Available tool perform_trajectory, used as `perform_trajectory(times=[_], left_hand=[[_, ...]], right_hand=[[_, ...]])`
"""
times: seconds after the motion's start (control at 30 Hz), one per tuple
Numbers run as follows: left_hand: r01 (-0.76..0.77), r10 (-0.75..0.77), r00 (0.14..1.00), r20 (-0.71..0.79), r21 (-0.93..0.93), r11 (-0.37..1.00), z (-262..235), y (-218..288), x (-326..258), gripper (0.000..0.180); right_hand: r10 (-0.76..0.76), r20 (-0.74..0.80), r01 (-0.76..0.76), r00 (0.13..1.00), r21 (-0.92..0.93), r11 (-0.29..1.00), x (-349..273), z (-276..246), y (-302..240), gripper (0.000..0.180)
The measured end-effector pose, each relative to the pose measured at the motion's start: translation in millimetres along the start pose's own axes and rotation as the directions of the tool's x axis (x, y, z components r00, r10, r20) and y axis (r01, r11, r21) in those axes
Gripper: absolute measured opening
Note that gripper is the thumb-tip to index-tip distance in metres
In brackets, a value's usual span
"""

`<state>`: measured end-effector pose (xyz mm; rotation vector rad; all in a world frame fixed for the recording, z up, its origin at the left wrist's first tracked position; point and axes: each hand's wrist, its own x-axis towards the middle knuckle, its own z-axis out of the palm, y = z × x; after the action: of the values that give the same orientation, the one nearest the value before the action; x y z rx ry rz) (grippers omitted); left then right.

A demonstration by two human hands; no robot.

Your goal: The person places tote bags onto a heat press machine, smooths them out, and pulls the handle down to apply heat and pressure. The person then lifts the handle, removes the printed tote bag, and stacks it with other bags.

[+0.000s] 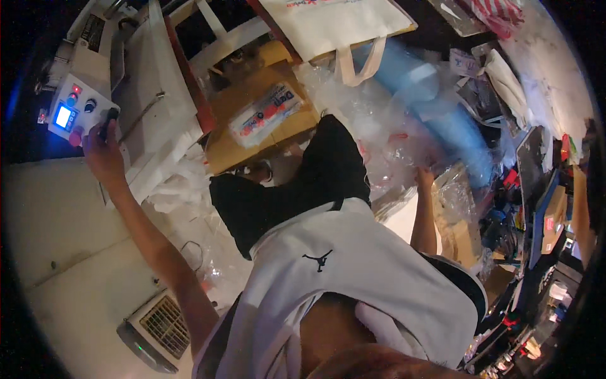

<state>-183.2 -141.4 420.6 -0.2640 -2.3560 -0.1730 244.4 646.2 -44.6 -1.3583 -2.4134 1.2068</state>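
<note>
At the far left, my left hand [103, 151] is raised to a white control box [82, 104]. Its fingers are closed around a black knob [109, 121] at the right side of the panel. Beside that hand are a small lit screen [64, 116], a red button [76, 135] and another dark knob [90, 105]. My right hand [425, 174] hangs on the other side, next to crumpled clear plastic [391, 161]. Its fingers are dim and partly lost against the plastic, so their pose is unclear. A blurred blue plastic bundle [442, 114] lies just beyond it.
Between my legs and the machine stands a cardboard box [218, 142] with a printed plastic packet [268, 114] on it. A white bag with handles [334, 28] lies behind. A grilled heater-like unit [165, 325] is at lower left. Cluttered shelves [530, 208] line the right.
</note>
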Motion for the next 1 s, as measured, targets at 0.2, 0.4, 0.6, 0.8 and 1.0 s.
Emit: perform_trajectory(times=[0.2,0.4,0.6,0.8,1.0], left_hand=[[-0.003,0.003,1.0,0.021,0.006,1.0,12,-25,0,0.035],[-0.099,0.096,0.994,-0.042,-0.078,0.992,16,-29,-5,0.035],[0.007,-0.095,0.931,-0.352,-0.242,0.97,-10,56,-44,0.03],[0.044,-0.118,0.965,-0.233,-0.298,0.954,-3,135,-87,0.021],[0.259,-0.154,0.965,0.213,-0.669,0.697,31,199,-126,0.017]], right_hand=[[0.295,-0.259,-0.389,0.92,-0.497,0.776,-158,-2,27,0.071],[0.199,-0.244,-0.259,0.949,-0.246,0.934,-203,4,48,0.059],[0.271,-0.028,-0.269,0.962,0.057,0.961,-201,-21,52,0.037],[0.164,-0.422,-0.338,0.891,-0.378,0.862,-201,-2,32,0.045],[0.144,-0.003,-0.134,0.99,-0.381,0.915,-166,-37,3,0.039]])
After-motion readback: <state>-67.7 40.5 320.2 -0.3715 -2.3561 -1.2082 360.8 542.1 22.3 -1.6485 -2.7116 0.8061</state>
